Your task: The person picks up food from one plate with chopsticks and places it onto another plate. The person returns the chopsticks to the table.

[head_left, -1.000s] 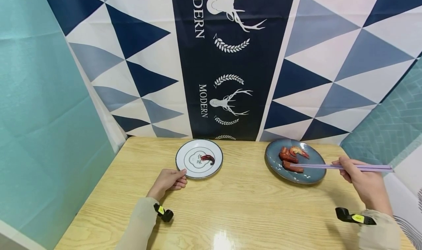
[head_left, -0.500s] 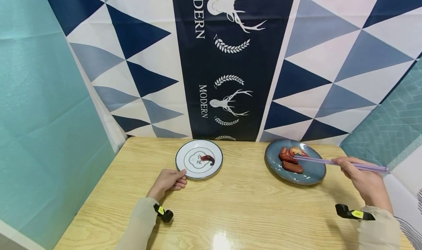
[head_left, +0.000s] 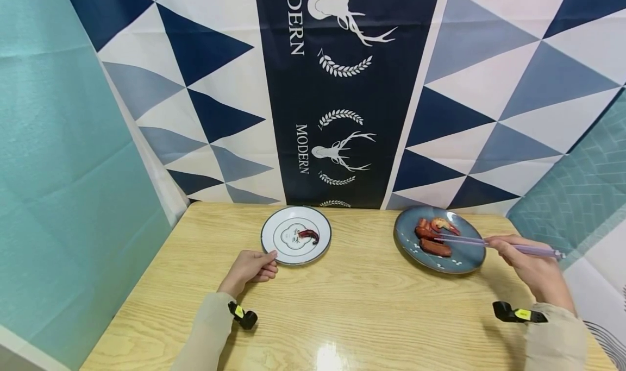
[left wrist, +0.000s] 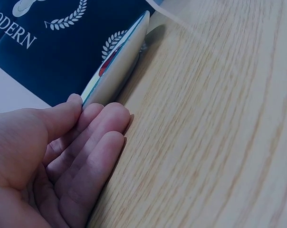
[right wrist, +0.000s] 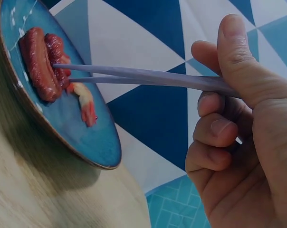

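A teal panel [head_left: 63, 170] stands at the far left, beside a cloth [head_left: 342, 94] hanging behind the counter [head_left: 352, 311], patterned with triangles and a dark strip with deer heads. A pale sleeve [head_left: 205, 325] reaches in from the near left, with a small black camera [head_left: 242, 315] at the wrist. The left hand [head_left: 250, 268] pinches the near-left rim of a white plate [head_left: 277, 221], thumb on the edge and the other fingers bent below it. On that plate, right of its centre, lies a small dark red piece of food [head_left: 309, 235].

Well to the right, a blue plate [head_left: 469, 258] stands near the cloth. It holds reddish-brown pieces [head_left: 435, 247] on its left half and a shrimp-like piece [head_left: 446, 226] on the far side. Lilac chopsticks [right wrist: 176, 79] reach in from the right, their tips at the reddish-brown pieces; whether they clasp one cannot be told. At the far right, the right hand [head_left: 530, 265] has the chopsticks in its grip, held between thumb and curled fingers.
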A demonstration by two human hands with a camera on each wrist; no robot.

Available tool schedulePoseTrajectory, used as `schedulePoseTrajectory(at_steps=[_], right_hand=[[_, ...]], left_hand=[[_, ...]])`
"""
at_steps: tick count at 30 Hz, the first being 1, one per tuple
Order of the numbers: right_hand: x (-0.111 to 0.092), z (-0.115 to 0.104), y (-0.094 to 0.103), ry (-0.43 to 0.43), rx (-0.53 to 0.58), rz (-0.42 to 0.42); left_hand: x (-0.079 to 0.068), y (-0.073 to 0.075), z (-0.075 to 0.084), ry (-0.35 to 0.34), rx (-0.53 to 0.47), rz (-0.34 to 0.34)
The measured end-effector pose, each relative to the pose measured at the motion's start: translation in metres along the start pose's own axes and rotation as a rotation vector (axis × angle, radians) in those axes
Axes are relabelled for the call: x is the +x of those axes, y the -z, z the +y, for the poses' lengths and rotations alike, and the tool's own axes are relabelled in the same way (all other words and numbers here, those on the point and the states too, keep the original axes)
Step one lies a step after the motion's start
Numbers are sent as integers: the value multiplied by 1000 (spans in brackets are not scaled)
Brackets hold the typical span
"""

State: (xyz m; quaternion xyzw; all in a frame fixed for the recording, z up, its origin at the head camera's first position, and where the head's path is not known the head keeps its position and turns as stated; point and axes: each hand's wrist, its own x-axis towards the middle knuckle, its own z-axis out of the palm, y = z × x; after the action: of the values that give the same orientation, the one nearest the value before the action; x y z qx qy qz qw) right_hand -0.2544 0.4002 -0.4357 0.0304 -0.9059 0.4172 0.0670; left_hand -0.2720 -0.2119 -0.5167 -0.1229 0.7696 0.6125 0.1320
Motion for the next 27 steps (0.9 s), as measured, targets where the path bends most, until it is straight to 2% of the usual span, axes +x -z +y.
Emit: schedulePoseTrajectory(at_steps=[9, 18, 24, 27], right_hand=[[6, -3, -6, -7, -41, -18], [15, -4, -16, -91, -79, -38], [16, -5, -22, -18, 51, -22], [16, -3, -23, -29, 108, -12]], left_hand=[[1, 1, -1, 2, -1, 0], [2, 1, 0, 9, -6, -16], [3, 1, 0, 3, -2, -17], [4, 1, -1, 1, -1, -15]])
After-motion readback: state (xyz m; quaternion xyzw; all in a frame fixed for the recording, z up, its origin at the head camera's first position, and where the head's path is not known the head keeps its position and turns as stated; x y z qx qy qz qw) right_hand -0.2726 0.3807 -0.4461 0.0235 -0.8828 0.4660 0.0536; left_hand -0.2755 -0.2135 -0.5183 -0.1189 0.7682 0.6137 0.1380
